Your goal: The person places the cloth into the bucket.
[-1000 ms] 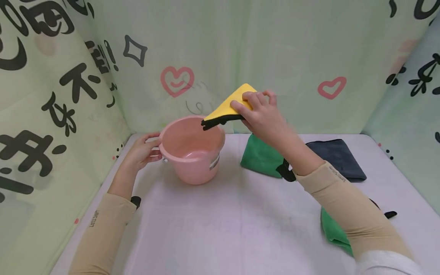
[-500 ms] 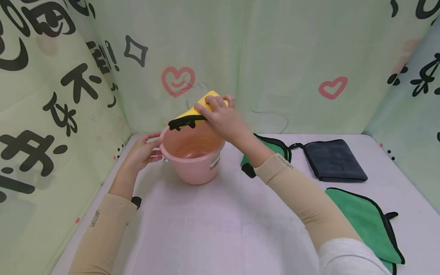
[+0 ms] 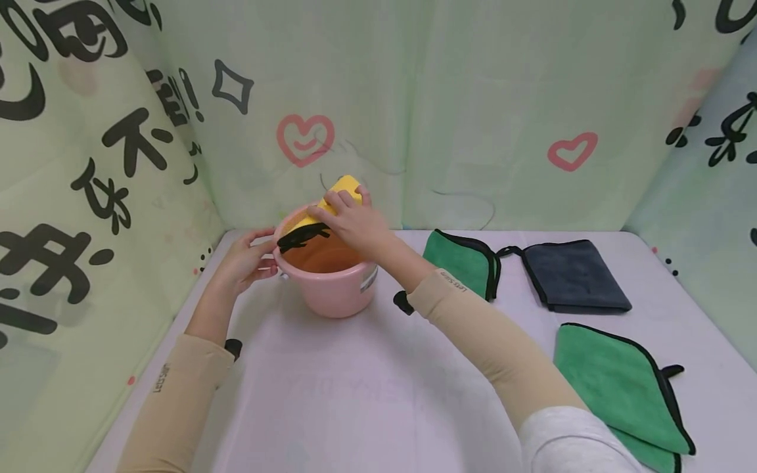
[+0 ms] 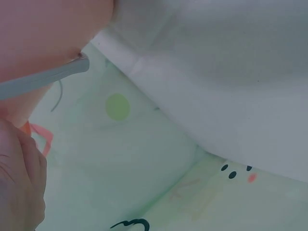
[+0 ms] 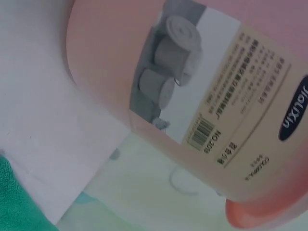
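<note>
A pink plastic bucket (image 3: 334, 292) stands upright at the table's back left. At its left rim my left hand (image 3: 245, 263) grips it, thumb above and fingers below the lip; the left wrist view has this hand (image 4: 21, 178) at its left edge near the bucket's grey handle (image 4: 48, 79). My right hand (image 3: 351, 220) pinches a folded yellow cloth (image 3: 345, 187) with black edging, tilted in the bucket's mouth. Part of the cloth is below the rim. The right wrist view catches the bucket's label (image 5: 216, 96), not the hand.
Right of the bucket lies a folded green cloth (image 3: 461, 256), partly behind my right arm. A dark grey folded cloth (image 3: 579, 276) is beside it. Nearer, at the right, a green cloth (image 3: 621, 381) with black edging lies on the white table (image 3: 331, 407). Printed curtains (image 3: 485, 98) surround the table.
My right hand has moved left and down with the yellow cloth, from above the bucket's right side into its mouth. The left hand and the bucket stay in place.
</note>
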Demonstrator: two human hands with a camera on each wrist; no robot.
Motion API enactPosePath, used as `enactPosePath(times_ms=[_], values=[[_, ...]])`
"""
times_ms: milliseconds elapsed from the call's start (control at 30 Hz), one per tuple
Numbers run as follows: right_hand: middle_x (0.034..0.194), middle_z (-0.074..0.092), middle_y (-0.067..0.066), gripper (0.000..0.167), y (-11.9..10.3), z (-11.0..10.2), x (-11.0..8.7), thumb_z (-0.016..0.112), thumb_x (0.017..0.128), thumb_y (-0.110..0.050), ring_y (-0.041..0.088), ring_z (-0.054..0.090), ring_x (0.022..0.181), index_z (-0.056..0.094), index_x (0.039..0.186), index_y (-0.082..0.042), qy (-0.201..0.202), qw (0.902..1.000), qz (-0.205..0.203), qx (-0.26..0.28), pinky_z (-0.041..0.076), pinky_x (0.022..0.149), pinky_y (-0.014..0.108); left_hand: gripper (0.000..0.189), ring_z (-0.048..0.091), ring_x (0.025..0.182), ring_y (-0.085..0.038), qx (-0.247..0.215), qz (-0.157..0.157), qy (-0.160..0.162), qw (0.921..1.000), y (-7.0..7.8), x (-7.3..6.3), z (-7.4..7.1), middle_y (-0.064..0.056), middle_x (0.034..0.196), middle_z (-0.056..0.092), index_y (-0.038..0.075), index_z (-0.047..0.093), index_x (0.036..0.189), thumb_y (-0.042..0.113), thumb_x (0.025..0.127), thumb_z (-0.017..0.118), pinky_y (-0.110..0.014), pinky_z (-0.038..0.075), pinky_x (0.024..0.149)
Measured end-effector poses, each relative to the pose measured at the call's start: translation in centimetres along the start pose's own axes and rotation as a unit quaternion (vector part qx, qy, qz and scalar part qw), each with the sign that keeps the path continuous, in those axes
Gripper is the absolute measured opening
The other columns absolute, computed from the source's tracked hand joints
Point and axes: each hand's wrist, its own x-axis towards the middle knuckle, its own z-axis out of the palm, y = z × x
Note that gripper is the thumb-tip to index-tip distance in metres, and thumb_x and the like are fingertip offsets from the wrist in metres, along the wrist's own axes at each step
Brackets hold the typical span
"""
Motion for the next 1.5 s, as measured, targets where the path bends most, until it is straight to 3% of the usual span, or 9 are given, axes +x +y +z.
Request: enactPosePath(times_ms=[133,400,633,767,1100,1233,1500], values=[[0.124,0.035,0.004,0.044,-0.3,0.3,0.2,0.044,0.096,-0.011,0.020,0.036,0.112,0.031,0.135,-0.029,-0.038,0.9989,-0.025,0.010,0.021,0.099,0.049,0.053,0.056,0.068,-0.008,0.000,0.003,0.000,1.0000,0.1,0.0,0.0,-0.011,0.110,0.045,0.012,0.027,0.143,0.026,0.096,0.047,-0.018,0.052,0.065],[0.117,0.039,0.002,0.036,-0.1,0.6,0.5,0.047,0.096,-0.022,0.020,0.035,0.112,0.037,0.130,-0.027,-0.099,0.9879,-0.064,0.101,0.026,0.100,0.049,0.053,0.056,0.071,-0.010,0.008,-0.001,0.007,0.9999,0.2,-0.1,0.0,-0.013,0.115,0.044,0.013,0.027,0.143,0.028,0.096,0.047,-0.019,0.052,0.067],[0.114,0.041,0.000,0.035,-0.5,0.6,0.9,0.050,0.094,-0.029,0.020,0.034,0.113,0.036,0.126,-0.028,-0.168,0.9788,-0.076,0.089,0.027,0.100,0.046,0.052,0.055,0.070,-0.010,-0.003,0.000,0.004,1.0000,0.3,0.0,0.0,-0.011,0.113,0.044,0.012,0.027,0.142,0.026,0.096,0.046,-0.019,0.052,0.066],[0.118,0.041,0.000,0.042,-0.8,0.6,1.0,0.054,0.092,-0.033,0.020,0.032,0.117,0.036,0.129,-0.029,-0.208,0.9719,-0.075,0.082,0.024,0.104,0.047,0.051,0.054,0.067,-0.009,-0.017,-0.002,-0.001,0.9999,0.3,0.2,0.1,-0.010,0.110,0.044,0.011,0.028,0.142,0.025,0.096,0.046,-0.018,0.051,0.063],[0.141,0.033,0.002,0.050,-1.0,0.7,1.1,0.054,0.092,-0.027,0.026,0.022,0.132,0.035,0.137,-0.034,-0.289,0.9466,-0.059,0.132,0.009,0.110,0.051,0.047,0.055,0.062,-0.008,-0.014,0.008,0.012,0.9998,0.1,0.2,0.5,-0.010,0.105,0.048,0.010,0.032,0.140,0.023,0.097,0.046,-0.018,0.051,0.062],[0.148,0.026,0.002,0.051,-1.0,1.0,0.9,0.054,0.092,-0.025,0.027,0.018,0.136,0.035,0.138,-0.036,-0.306,0.9384,-0.039,0.155,0.003,0.111,0.051,0.048,0.055,0.064,-0.009,-0.007,0.006,0.017,0.9998,0.2,0.2,0.7,-0.011,0.108,0.048,0.011,0.032,0.140,0.024,0.096,0.046,-0.018,0.051,0.063],[0.149,0.026,0.001,0.054,-0.9,1.3,0.8,0.057,0.088,-0.034,0.027,0.016,0.137,0.036,0.138,-0.037,-0.298,0.9396,-0.022,0.167,0.001,0.111,0.050,0.050,0.055,0.069,-0.011,0.009,0.005,0.023,0.9997,0.1,0.3,0.8,-0.013,0.112,0.047,0.012,0.031,0.141,0.027,0.096,0.046,-0.018,0.051,0.066]])
